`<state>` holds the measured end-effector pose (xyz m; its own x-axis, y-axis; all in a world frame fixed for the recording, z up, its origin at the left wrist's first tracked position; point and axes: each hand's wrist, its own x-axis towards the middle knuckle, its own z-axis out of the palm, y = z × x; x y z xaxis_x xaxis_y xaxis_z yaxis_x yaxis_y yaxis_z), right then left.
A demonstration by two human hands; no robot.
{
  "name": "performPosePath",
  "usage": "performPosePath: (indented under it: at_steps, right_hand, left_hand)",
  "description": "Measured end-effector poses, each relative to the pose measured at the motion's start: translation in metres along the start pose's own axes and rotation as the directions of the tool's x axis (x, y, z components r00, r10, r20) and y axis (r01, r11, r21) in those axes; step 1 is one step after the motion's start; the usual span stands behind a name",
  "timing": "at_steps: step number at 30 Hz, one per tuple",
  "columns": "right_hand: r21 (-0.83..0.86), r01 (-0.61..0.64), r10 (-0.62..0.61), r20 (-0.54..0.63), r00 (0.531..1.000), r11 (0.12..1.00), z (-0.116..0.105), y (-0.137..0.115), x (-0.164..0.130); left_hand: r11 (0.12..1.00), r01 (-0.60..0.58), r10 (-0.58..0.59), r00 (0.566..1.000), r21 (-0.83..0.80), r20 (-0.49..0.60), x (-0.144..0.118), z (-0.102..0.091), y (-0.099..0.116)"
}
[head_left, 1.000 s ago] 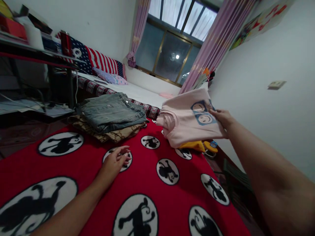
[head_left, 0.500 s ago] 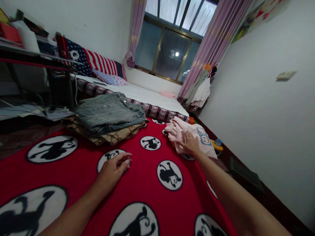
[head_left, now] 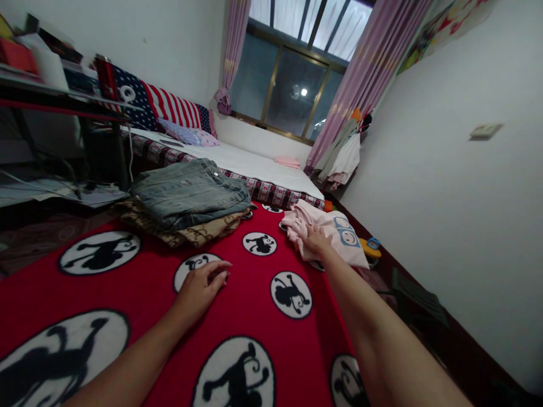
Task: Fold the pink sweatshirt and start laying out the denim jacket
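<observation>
Right hand (head_left: pixel 314 240) grips pink shirt (head_left: pixel 339 237) at far right edge of red blanket (head_left: pixel 139 294). Left hand (head_left: pixel 202 285) flat, fingers spread. Pull gently; spread cloth flat before folding.

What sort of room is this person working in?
Most likely a bedroom in a home: a made bed under a curtained window, folded clothes on a red blanket, and garments hanging in the corner.
</observation>
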<state>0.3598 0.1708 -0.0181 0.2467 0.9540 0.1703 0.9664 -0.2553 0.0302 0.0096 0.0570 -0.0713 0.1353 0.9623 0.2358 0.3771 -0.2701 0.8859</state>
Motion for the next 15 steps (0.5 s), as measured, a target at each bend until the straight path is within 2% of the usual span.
performPosePath:
  at_steps: [2,4,6,7,9,10,11,12,13,14,15]
  right_hand:
    - [0.031,-0.004,0.007,-0.106,0.994,1.0,0.002,-0.005,-0.012]
    - [0.058,0.05,-0.037,-0.212,0.977,0.997,0.007,-0.004,-0.026]
    - [0.038,0.213,-0.197,-0.25,0.948,0.976,0.013,0.006,-0.039]
    - [0.001,0.326,-0.317,-0.237,0.918,0.945,0.016,0.014,-0.045]
    - [-0.099,0.517,-0.526,-0.185,0.83,0.85,0.019,0.032,-0.052]
    - [-0.142,0.562,-0.579,-0.172,0.797,0.815,0.02,0.04,-0.053]
    - [-0.154,0.569,-0.589,-0.185,0.786,0.808,0.019,0.048,-0.051]
    - [-0.116,0.522,-0.534,-0.251,0.808,0.845,0.016,0.054,-0.048]
    - [-0.033,0.431,-0.415,-0.352,0.839,0.902,0.011,0.058,-0.041]
    - [0.081,0.322,-0.253,-0.454,0.854,0.943,0.004,0.059,-0.032]
    - [0.204,0.217,-0.076,-0.538,0.84,0.955,-0.006,0.059,-0.02]
  left_hand:
    - [1.0,-0.012,0.012,1.0,0.004,0.009,-0.001,0.0,0.0]
    - [0.998,-0.05,0.05,0.999,0.027,0.011,-0.003,0.001,-0.002]
    - [0.993,-0.102,0.102,0.995,0.053,0.005,-0.004,0.002,-0.004]
    - [0.991,-0.121,0.12,0.993,0.062,0.004,-0.004,0.003,-0.005]
    - [0.989,-0.132,0.132,0.991,0.07,0.004,-0.004,0.003,-0.007]
    - [0.989,-0.13,0.13,0.992,0.073,0.005,-0.004,0.004,-0.007]
    - [0.989,-0.128,0.128,0.992,0.077,0.006,-0.004,0.004,-0.008]
    - [0.988,-0.128,0.128,0.992,0.083,0.007,-0.004,0.005,-0.008]
    - [0.988,-0.13,0.13,0.991,0.088,0.009,-0.003,0.005,-0.008]
    - [0.986,-0.134,0.134,0.991,0.094,0.011,-0.003,0.005,-0.008]
    - [0.985,-0.139,0.138,0.99,0.1,0.014,-0.003,0.006,-0.008]
